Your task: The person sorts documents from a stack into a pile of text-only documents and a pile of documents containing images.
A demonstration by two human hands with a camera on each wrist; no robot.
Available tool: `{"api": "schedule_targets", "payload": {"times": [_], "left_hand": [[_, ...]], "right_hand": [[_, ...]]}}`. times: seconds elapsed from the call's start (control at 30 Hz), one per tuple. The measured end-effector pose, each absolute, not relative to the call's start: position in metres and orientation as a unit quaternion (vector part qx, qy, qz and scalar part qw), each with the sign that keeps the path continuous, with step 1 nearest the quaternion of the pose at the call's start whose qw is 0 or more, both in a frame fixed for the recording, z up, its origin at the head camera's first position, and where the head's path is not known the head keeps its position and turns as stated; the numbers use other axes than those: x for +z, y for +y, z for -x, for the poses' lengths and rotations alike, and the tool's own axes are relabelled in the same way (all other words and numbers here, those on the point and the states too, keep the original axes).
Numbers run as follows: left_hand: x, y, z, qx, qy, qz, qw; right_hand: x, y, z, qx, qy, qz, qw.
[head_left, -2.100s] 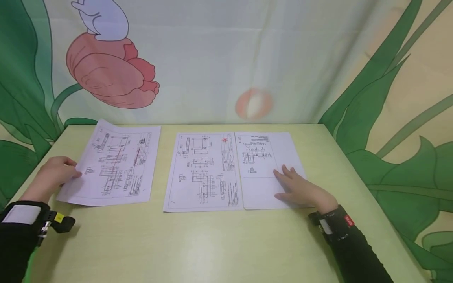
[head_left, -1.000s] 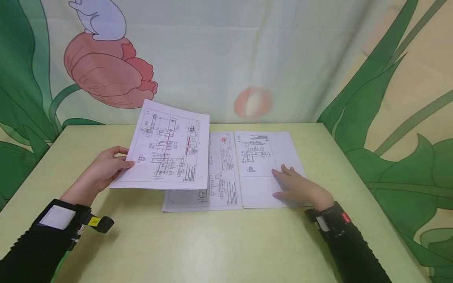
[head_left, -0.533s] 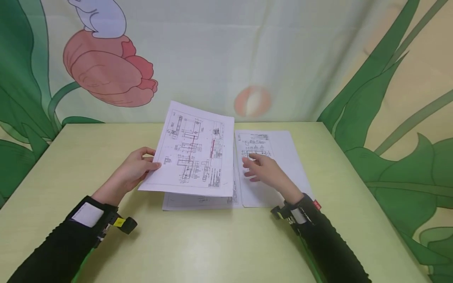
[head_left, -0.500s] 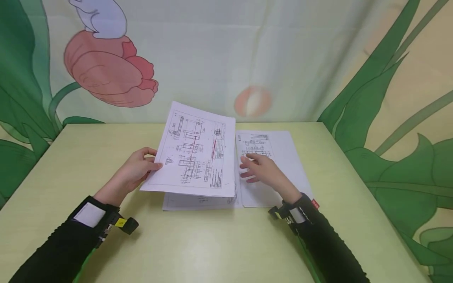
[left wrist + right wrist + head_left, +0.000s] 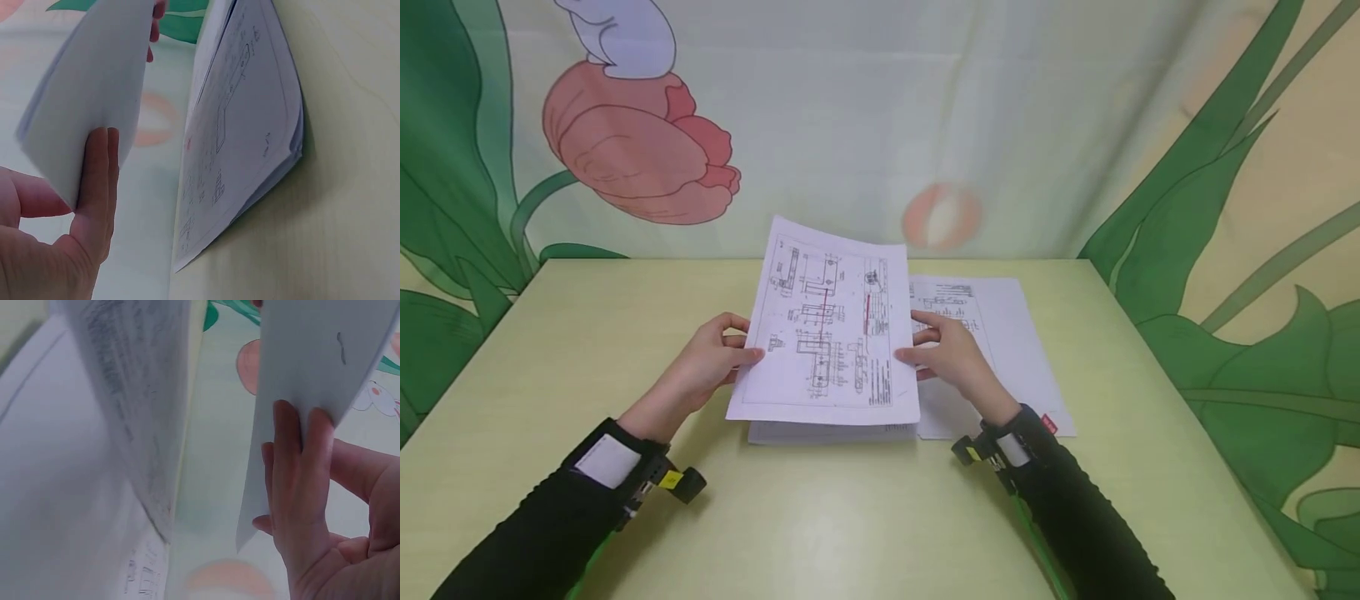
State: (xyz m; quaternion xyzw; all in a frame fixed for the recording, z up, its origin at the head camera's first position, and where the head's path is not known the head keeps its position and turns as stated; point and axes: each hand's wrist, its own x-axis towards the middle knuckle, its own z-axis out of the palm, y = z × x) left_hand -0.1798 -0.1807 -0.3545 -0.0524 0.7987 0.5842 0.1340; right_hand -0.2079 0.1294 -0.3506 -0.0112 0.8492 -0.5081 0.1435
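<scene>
A white sheet (image 5: 850, 242) with technical drawings and red marks is held above the table, perhaps with more pages behind it. My left hand (image 5: 711, 362) pinches its left edge, thumb in front and fingers behind. On the opposite edge my right hand (image 5: 955, 358) pinches it the same way, its fingers (image 5: 312, 450) lying against the back. Beneath lies another stack of drawing sheets (image 5: 820, 432), mostly hidden in the head view; the left wrist view shows its layered corner. To the right, a paper with a smaller drawing (image 5: 1026, 383) lies flat, partly behind my right hand.
A pale yellow-green table (image 5: 835, 517) carries the papers. Behind it hangs a light curtain (image 5: 820, 125) printed with a pink flower, and large green leaves (image 5: 1187, 225) are printed at the right.
My left hand has carried the drawing sheet from the left over the middle stack. My right hand has left the right paper, moved left and taken the sheet's right edge.
</scene>
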Motion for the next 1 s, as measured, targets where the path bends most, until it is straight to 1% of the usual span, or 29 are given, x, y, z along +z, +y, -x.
{"api": "schedule_targets", "payload": {"times": [0.13,0.37,0.67,1.0], "left_hand": [[-0.357,-0.178,0.179,0.544,0.831,0.033,0.108],[-0.365,-0.171,0.179,0.457,0.887,0.011,0.068],[-0.375,-0.164,0.177,0.383,0.922,-0.031,0.051],[-0.378,-0.16,0.179,0.365,0.929,-0.022,0.061]], "right_hand": [[-0.358,0.128,0.209,-0.488,0.863,0.011,0.132],[-0.37,0.125,0.21,-0.474,0.871,0.014,0.128],[-0.379,0.126,0.21,-0.455,0.881,0.009,0.128],[-0.38,0.128,0.21,-0.422,0.894,0.015,0.149]]}}
